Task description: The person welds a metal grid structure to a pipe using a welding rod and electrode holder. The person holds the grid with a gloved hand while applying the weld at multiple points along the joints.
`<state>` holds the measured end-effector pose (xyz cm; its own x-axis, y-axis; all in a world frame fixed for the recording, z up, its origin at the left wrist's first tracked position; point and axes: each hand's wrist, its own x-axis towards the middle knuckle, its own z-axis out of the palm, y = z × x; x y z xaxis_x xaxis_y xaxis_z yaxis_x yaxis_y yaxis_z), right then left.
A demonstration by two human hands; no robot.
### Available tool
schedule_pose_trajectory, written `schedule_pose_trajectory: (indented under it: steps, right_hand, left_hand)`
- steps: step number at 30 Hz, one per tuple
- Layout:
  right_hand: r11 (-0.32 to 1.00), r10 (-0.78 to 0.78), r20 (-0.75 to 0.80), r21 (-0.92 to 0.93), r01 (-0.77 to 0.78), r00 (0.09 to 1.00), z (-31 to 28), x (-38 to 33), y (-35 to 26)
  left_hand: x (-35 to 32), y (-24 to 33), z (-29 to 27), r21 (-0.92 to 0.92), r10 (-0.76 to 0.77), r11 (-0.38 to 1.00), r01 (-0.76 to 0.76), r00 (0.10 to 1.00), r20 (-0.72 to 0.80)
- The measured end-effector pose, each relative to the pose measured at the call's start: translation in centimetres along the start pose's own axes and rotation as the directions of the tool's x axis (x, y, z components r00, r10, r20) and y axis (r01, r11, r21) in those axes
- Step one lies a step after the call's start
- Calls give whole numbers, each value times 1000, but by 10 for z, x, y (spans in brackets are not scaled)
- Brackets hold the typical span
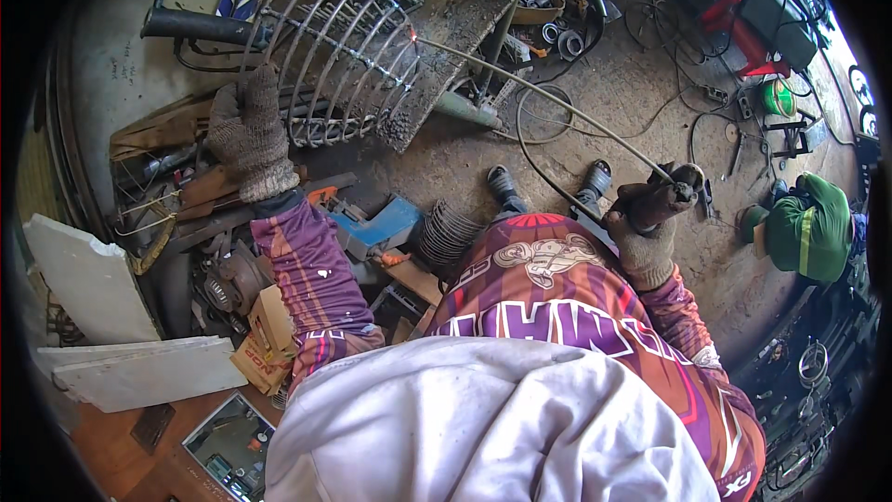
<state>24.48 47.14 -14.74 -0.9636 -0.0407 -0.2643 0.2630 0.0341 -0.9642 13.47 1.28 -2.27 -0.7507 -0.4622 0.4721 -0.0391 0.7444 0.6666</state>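
My left hand (246, 135), in a worn grey knit glove, rests against the left side of a curved wire cage (344, 51) made of grey metal rods, which lies on a dirty metal work surface (455, 9). My right hand (649, 223), also gloved, is shut on a welding electrode holder (664, 195). A long thin welding rod (539, 93) runs from the holder up and left to the cage, where a small red glow shows at its tip (412, 34). A dark cable (534, 158) loops down from the holder.
Scrap metal, tools and a blue box (386, 223) crowd the ground at left. White slabs (93, 279) lean at far left. Cables, a red machine (762, 23) and a green roll (779, 98) lie at upper right. A person in green (813, 228) crouches at right.
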Motion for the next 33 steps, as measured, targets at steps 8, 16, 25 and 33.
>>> schedule_pose_trajectory:
  steps: [8,16,25,33]
  right_hand:
    - [998,-51,27,34,50,998,1,2,0]
    - [984,-64,-5,168,63,998,-3,-6,20]
    - [995,-66,28,-66,68,997,-2,-4,13]
    - [998,-49,24,-46,50,999,-3,-3,16]
  left_hand:
    - [-2,-11,-3,-22,72,997,-72,997,37]
    - [-3,-12,-6,-84,67,994,-63,997,37]
    - [15,-43,-6,-522,53,852,46,983,173]
    - [6,-18,-8,-221,6,975,14,996,87]
